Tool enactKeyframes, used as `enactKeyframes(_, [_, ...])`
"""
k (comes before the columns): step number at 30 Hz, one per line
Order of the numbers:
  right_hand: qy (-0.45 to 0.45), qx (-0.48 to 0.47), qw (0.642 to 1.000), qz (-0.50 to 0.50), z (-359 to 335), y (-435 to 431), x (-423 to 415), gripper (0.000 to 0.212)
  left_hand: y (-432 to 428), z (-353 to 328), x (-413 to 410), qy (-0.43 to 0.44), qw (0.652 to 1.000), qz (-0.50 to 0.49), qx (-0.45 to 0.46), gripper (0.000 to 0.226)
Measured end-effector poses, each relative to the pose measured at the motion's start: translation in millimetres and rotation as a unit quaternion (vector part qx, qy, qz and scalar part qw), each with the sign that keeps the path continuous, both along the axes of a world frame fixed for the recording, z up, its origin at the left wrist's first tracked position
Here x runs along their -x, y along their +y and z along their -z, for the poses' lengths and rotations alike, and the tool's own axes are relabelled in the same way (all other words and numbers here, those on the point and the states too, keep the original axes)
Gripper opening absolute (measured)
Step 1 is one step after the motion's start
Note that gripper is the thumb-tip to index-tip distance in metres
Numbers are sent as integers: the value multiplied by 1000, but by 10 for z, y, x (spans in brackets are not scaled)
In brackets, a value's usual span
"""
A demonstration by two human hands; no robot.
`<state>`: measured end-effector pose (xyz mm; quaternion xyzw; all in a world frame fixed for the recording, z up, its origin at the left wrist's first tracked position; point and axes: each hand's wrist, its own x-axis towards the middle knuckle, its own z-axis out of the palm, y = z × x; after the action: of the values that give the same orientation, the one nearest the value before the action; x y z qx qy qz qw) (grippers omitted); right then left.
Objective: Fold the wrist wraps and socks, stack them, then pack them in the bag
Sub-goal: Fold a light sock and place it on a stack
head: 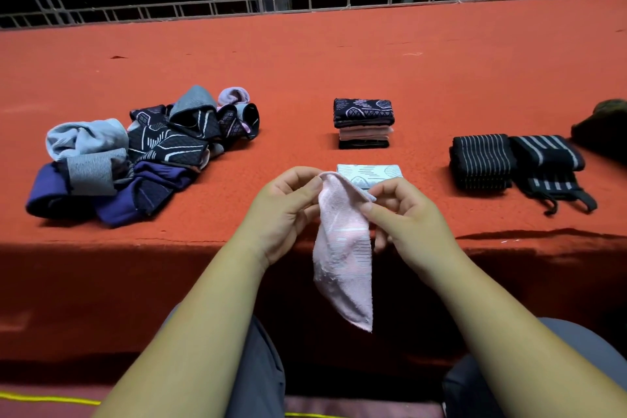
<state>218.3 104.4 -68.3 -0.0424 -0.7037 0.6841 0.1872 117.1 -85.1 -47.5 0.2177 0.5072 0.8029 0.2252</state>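
Your left hand (285, 210) and right hand (403, 214) each pinch the top edge of the pink sock (342, 254), which hangs down loose in front of the near edge of the table (424, 61), just this side of a folded pale sock (368, 175). It looks soft, light and floppy, so it will sag wherever you do not hold it. Hold both top corners, lay it flat, then fold it for the stack (363, 122) farther back.
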Motion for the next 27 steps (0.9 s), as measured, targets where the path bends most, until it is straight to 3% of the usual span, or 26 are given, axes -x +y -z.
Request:
enactKeyframes(4, [-5, -13, 1000, -27, 6, 42, -14, 8, -5, 25, 2, 7, 1000, -10, 28, 11])
enactKeyframes(10, [-30, -121, 988, -94, -39, 97, -80, 20, 38, 45, -19, -11, 999, -14, 43, 8])
enactKeyframes(14, [-47, -71, 985, -148, -111, 149, -149, 33, 6, 73, 17, -22, 998, 41, 45, 6])
enactKeyframes(19, [-44, -74, 982, -166, -138, 178, -158, 14, -3, 80, 33, -14, 997, 55, 43, 4])
enactKeyframes(22, [-51, -68, 983, -164, -112, 234, -170, 16, -46, 98, 33, 16, 994, 95, 48, 12])
enactKeyframes(25, [-60, -3, 984, -169, -76, 287, -167, 30, -76, 82, -18, 53, 984, 157, 68, 24])
enactKeyframes(27, [-53, 32, 984, -168, -55, 298, -155, 24, -77, 59, -37, 51, 982, 168, 69, 23])
